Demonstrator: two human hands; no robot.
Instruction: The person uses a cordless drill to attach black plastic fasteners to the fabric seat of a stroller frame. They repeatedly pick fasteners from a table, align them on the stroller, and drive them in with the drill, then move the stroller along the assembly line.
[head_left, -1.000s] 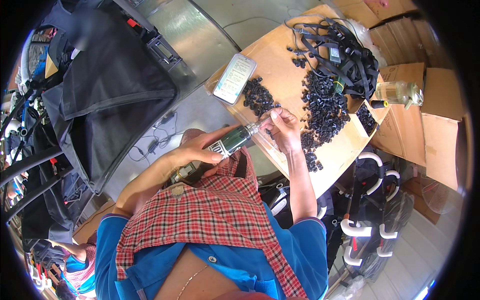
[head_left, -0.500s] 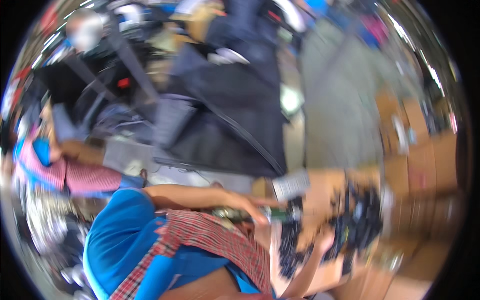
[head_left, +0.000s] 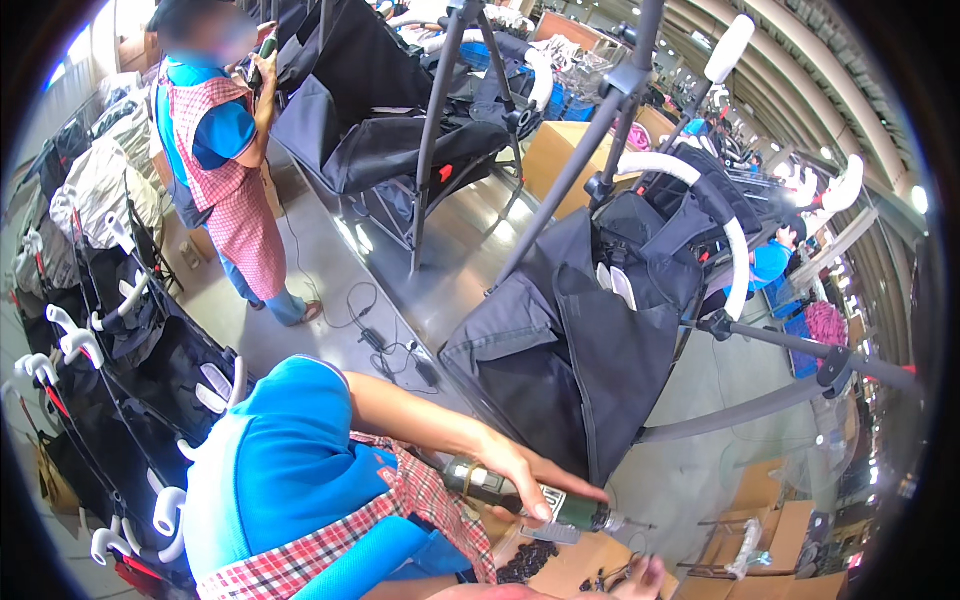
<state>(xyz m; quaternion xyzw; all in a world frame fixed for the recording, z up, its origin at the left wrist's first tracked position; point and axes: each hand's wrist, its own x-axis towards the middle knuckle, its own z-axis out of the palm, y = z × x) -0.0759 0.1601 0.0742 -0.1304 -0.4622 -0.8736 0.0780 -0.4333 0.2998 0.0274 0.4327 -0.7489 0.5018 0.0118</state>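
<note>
Swung up and leftward since a second ago, the view has left the counter point(head_left: 590, 565) low at its bottom edge, and the right hand point(head_left: 640, 580), which was at the tip of the powered screwdriver point(head_left: 578, 512), is now apart from it. That hand is cut off by the lower edge; its fingers look loosely bent over the counter, but whether they hold anything cannot be told. Closed around the screwdriver's body, the left hand point(head_left: 512, 470) has its thumb on the near side and its fingers stretched along the far side, covering part of the housing. The rear end of the tool runs back beside the checked apron point(head_left: 440, 500), where its outline is hard to follow.

The screwdriver is held above the counter's far left part, its long axis running left to right across the picture and dipping slightly. Its thin bit point(head_left: 635, 523) points right, away from the apron; the very tip is faint against the grey floor point(head_left: 680, 480). Beneath the tool, the phone point(head_left: 562, 535) is partly hidden, and a heap of small black parts point(head_left: 525, 565) is too crowded to make out singly. Beyond stands a black fabric stroller point(head_left: 590, 360). At upper left, a co-worker point(head_left: 225, 170) holds a similar tool, partly covered by the fingers.
</note>
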